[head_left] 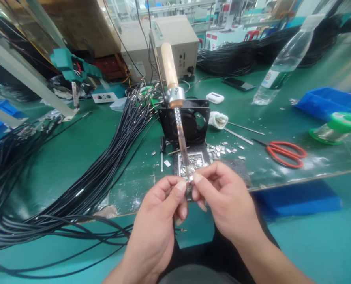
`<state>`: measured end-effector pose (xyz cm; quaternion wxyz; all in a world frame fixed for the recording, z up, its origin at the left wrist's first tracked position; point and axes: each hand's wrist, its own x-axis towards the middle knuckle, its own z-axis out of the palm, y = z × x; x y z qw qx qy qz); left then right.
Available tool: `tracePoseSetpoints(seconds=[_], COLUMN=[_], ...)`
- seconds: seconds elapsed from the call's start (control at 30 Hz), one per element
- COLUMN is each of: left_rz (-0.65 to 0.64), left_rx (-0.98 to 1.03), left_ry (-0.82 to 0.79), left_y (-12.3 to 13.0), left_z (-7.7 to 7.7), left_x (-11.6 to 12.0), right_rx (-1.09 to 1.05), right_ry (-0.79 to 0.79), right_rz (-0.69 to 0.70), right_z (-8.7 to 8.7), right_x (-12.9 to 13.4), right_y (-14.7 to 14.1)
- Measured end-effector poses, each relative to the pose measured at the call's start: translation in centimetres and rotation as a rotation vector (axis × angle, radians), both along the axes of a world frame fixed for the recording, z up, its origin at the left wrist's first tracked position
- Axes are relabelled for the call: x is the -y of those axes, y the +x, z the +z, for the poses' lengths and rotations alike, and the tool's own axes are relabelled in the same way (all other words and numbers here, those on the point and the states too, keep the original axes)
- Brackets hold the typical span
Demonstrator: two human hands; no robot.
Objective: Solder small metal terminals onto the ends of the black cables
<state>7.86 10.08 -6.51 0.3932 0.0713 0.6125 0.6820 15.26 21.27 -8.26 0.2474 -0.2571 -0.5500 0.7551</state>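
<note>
My left hand [163, 209] and my right hand [225, 201] meet at the bench's front edge, both closed in a pinch. Between the fingertips of the right one shows a small shiny metal piece [191, 178]. What the left fingers grip is hidden. Just above them ends the tip of a soldering iron [179, 134], wooden handle up, pointing down. Beneath it, a tray [179, 161] holds many small silvery metal pieces. A thin metal cable end [181, 229] sticks out below my left hand.
Black cables [104, 169] fill the left side. Behind the iron stands a black fan [184, 122]. To the right are red-handled scissors [286, 154], a solder spool [331, 130], a blue bin [329, 103] and a bottle [282, 67]. A screwdriver [162, 148] lies left of the tray.
</note>
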Motion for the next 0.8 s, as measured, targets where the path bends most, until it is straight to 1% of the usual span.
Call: tracePoseSetpoints(seconds=[0.33, 0.63, 0.8], left_rz=[0.003, 0.012, 0.002], left_rx=[0.005, 0.007, 0.054], left_ry=[0.012, 0.012, 0.023], left_y=[-0.02, -0.04, 0.06], left_z=[0.23, 0.09, 0.0], left_x=[-0.06, -0.08, -0.24], right_rx=[-0.015, -0.01, -0.012], right_ry=[-0.005, -0.017, -0.046], right_rz=[0.006, 0.002, 0.0], right_z=[0.1, -0.17, -0.41], right_x=[-0.06, -0.04, 0.04], right_y=[0.06, 0.03, -0.05])
